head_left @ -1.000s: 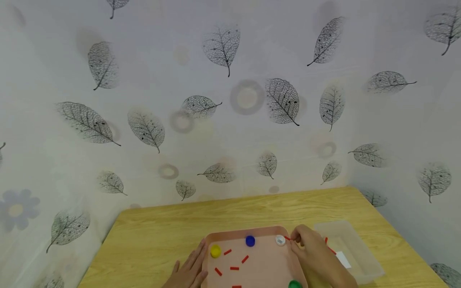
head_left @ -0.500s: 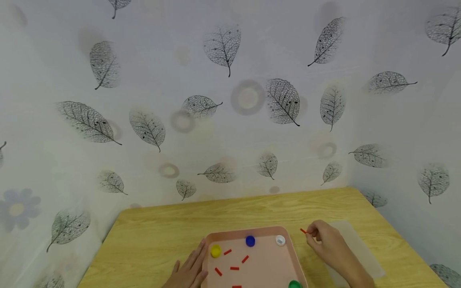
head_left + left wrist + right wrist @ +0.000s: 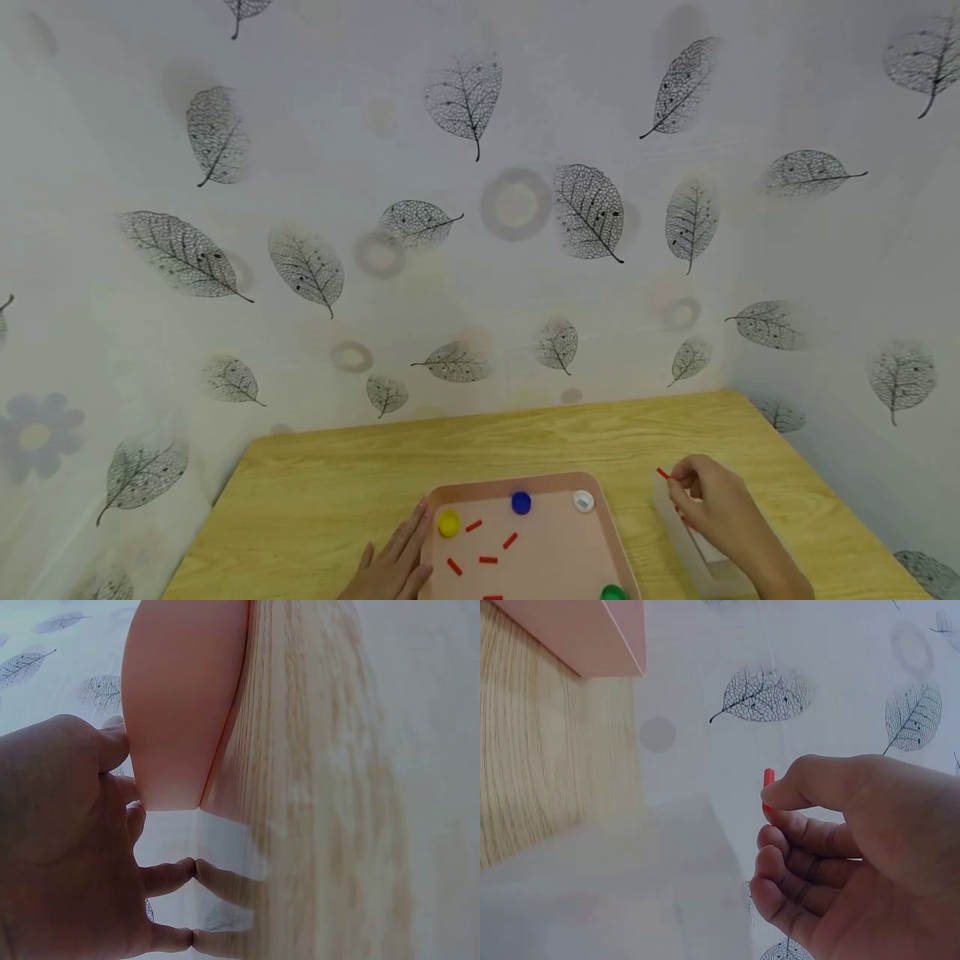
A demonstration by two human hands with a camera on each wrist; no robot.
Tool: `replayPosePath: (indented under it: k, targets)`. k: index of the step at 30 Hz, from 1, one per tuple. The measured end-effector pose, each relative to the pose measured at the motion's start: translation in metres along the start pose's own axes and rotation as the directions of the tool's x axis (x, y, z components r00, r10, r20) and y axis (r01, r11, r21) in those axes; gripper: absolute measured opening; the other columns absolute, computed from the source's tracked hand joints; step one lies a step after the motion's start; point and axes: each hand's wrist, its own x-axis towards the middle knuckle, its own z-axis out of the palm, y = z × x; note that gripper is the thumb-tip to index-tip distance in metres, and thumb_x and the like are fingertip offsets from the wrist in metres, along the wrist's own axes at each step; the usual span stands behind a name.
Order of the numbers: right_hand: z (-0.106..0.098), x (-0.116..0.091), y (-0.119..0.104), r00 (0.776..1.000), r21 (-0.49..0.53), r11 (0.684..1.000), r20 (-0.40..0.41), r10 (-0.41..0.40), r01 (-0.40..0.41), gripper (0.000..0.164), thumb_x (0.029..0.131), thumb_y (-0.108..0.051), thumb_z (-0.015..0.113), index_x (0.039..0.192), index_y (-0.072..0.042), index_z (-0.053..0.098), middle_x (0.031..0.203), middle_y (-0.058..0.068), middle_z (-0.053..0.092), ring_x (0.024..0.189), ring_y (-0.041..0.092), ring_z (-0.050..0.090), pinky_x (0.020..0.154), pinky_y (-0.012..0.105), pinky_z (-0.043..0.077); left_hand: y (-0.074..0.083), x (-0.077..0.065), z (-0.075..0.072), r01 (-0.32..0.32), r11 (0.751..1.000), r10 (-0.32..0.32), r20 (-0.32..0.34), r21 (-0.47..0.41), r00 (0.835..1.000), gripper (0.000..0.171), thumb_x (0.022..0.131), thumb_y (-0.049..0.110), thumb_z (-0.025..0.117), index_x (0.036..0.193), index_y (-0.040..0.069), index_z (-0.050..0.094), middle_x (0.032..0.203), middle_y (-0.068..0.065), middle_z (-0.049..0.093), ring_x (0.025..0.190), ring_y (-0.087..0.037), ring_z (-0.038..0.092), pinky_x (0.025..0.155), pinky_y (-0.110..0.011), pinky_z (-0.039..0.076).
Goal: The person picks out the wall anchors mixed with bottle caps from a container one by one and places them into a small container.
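Note:
Between thumb and forefinger my right hand (image 3: pixel 718 508) pinches a small red stick (image 3: pixel 769 780). That hand is above the translucent plastic box (image 3: pixel 738 587), where more red pieces and a white slip lie partly hidden beneath it. My left hand (image 3: pixel 393 560) rests with its fingers extended along the left rim of the pink tray (image 3: pixel 555 550). In the left wrist view, fingertips touch the tray's side and the table. Several red sticks (image 3: pixel 488 559) lie scattered in the tray, mostly in its left half.
Round caps stand along the tray's inner edges: a yellow cap (image 3: pixel 449 523), a blue cap (image 3: pixel 521 502), a white cap (image 3: pixel 583 501) and a green cap (image 3: pixel 613 592). The wooden table (image 3: pixel 337 475) meets a leaf-patterned wall (image 3: pixel 517 292) behind.
My right hand has moved right, away from the tray's white cap to over the plastic box, with the red stick still pinched. The left hand has stayed in place.

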Motion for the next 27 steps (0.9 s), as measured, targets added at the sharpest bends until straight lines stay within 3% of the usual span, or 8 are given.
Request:
replayPosePath:
  k: [20, 27]
  targets:
    - [-0.016, -0.003, 0.020, 0.998, -0.095, 0.995, -0.066, 0.001, -0.007, 0.008, 0.089, -0.007, 0.057, 0.091, -0.005, 0.064, 0.076, -0.001, 0.059, 0.067, 0.009, 0.053, 0.056, 0.024, 0.045, -0.001, 0.000, 0.001, -0.016, 1.000, 0.016, 0.003, -0.008, 1.000, 0.064, 0.099, 0.057, 0.021, 0.154, 0.027, 0.003, 0.159, 0.008, 0.001, 0.138, -0.037, 0.024, 0.089, -0.081, 0.009]
    - [-0.018, -0.003, 0.022, 0.998, -0.111, 0.994, -0.056, 0.012, -0.019, 0.008, 0.091, -0.011, 0.057, 0.091, -0.007, 0.064, 0.077, -0.001, 0.059, 0.067, 0.009, 0.052, 0.055, 0.025, 0.044, -0.001, 0.001, 0.001, -0.006, 1.000, 0.006, 0.007, 0.015, 1.000, 0.065, 0.099, 0.058, 0.020, 0.154, 0.027, 0.004, 0.159, 0.009, 0.001, 0.139, -0.035, 0.024, 0.090, -0.081, 0.011]
